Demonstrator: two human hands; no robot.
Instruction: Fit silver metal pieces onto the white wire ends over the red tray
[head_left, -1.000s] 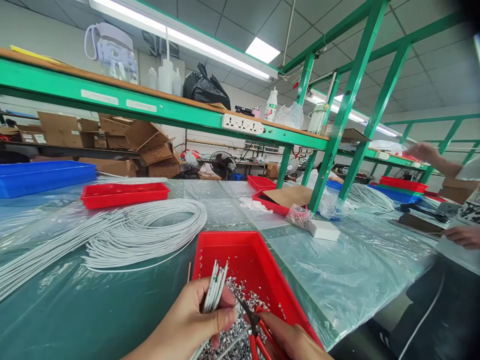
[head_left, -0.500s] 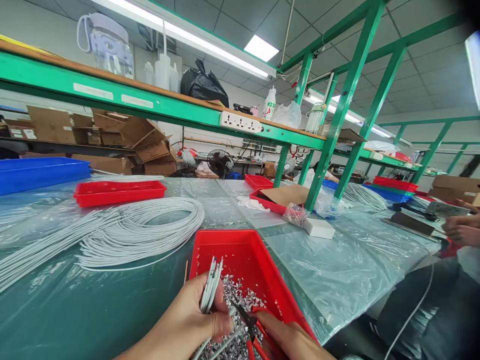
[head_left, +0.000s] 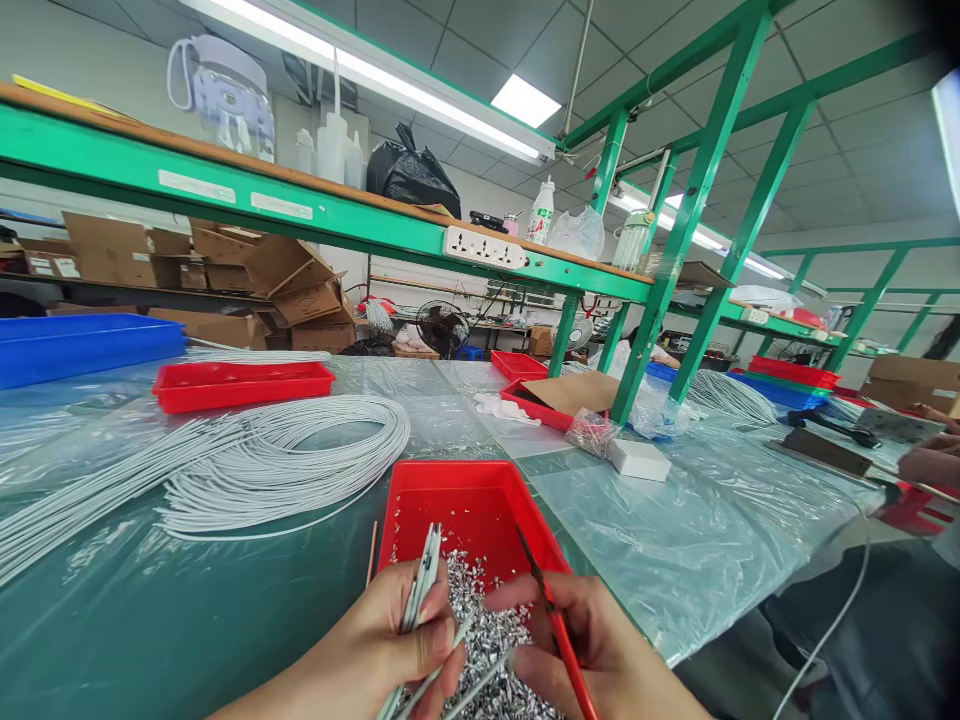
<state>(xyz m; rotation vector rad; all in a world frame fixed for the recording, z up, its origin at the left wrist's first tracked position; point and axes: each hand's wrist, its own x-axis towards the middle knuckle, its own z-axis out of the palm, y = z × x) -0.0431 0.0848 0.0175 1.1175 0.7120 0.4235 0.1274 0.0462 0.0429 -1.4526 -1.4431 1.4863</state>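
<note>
My left hand (head_left: 375, 650) grips a small bundle of white cables (head_left: 420, 580), their ends pointing up over a red tray (head_left: 457, 500). The tray holds a heap of shiny silver wire scraps (head_left: 484, 640). Beside it, my right hand (head_left: 600, 650) holds red-handled cutters (head_left: 551, 620), raised with the thin blades pointing up and away from the cables. One or two loose cable ends stick out low between both hands. A big coil of white cables (head_left: 247, 465) lies on the plastic-covered bench to the left.
A red tray (head_left: 244, 383) and a blue bin (head_left: 82, 345) sit at the back left. A green post (head_left: 660, 250) rises beside a white box (head_left: 637, 458) and cardboard (head_left: 577, 390). Another person's hand (head_left: 926, 460) rests at the right edge.
My right hand has risen and turned, lifting the cutters from low beside the cables to upright. The other person's hand has drawn back towards the right edge.
</note>
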